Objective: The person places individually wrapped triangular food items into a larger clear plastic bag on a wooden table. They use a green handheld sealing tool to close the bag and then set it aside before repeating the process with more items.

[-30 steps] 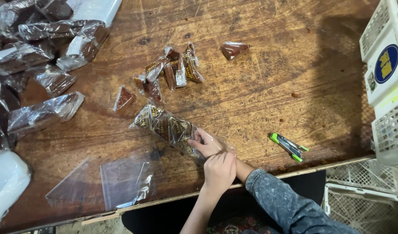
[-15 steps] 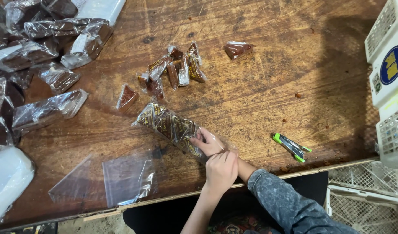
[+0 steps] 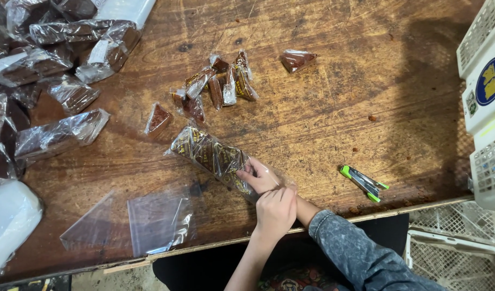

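Observation:
A long clear bag [image 3: 212,155] packed with brown wrapped pieces lies slanted on the wooden table [image 3: 334,108]. My right hand [image 3: 262,176], in a grey sleeve, grips the bag's near end with its fingers laid over it. Just below, my left hand [image 3: 275,212] is closed like a fist at the same end of the bag; what its fingers pinch is hidden. Several loose wrapped brown pieces [image 3: 220,83] lie beyond the bag, with one piece [image 3: 158,118] to the left and another [image 3: 297,59] farther right.
Empty clear bags [image 3: 158,221] lie near the front edge at left. Several filled bags [image 3: 59,132] pile up at far left beside a white bundle [image 3: 7,218]. A green stapler [image 3: 363,182] lies at right. White plastic crates [image 3: 482,102] stand at the right edge.
Both hands stay at the bag's near end. The bag and hands have hardly shifted; the view has moved slightly.

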